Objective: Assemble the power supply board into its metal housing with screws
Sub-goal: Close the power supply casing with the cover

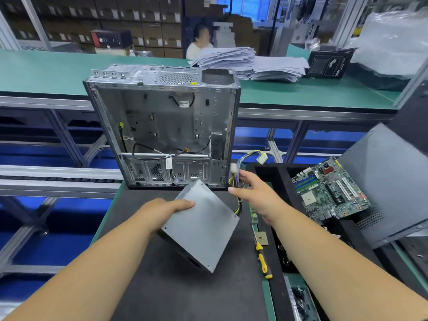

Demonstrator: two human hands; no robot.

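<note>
An open grey metal computer housing (162, 126) stands upright at the far end of the dark mat, with loose cables inside. In front of it, my left hand (162, 210) grips the left edge of a grey metal power supply box (203, 225) and holds it tilted above the mat. From the box's far right side runs a bundle of coloured wires (251, 156) ending in white connectors. My right hand (257, 193) is among these wires, fingers bent around them near the housing's lower right corner.
A yellow-handled screwdriver (262, 260) lies on the mat's right edge. A green motherboard (328, 188) rests in a black tray (273, 172), beside a dark side panel (389, 181). Paper stacks (250, 63) sit on the far green bench. A person sits beyond it.
</note>
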